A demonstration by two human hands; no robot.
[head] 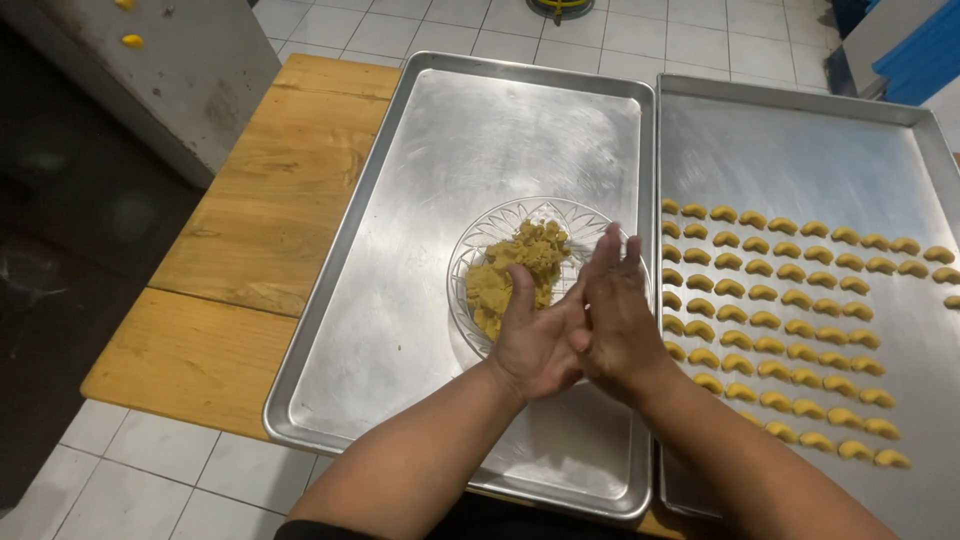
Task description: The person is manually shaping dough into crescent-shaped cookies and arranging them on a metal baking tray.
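1. The left hand (pixel 537 345) and the right hand (pixel 618 320) are pressed together palm to palm, fingers pointing away from the person, over the near rim of a glass bowl (pixel 478 240).
2. Both hands look flat and closed against each other. Whether a bit of dough is caught between the palms cannot be told, since the contact area is hidden.
3. The bowl holds a lump of yellow dough (pixel 515 272). The dough lies just ahead of the hands and a little to the left, so the left hand is the nearer one; its thumb sits right at the edge of the lump.
4. The bowl stands on the left tray (pixel 400 260), a bare metal baking sheet.
5. The right tray (pixel 800 150) lies edge to edge with it. Its near half carries rows of small crescent-shaped dough pieces (pixel 780 320), each with its long axis running roughly left to right across the tray.
6. The nearest crescents are just beside the right hand and wrist, so the right hand is the closer one to those rows. The far half of that tray is bare metal.
7. Both trays rest on a wooden surface (pixel 250 230), with white floor tiles (pixel 150 470) around it.
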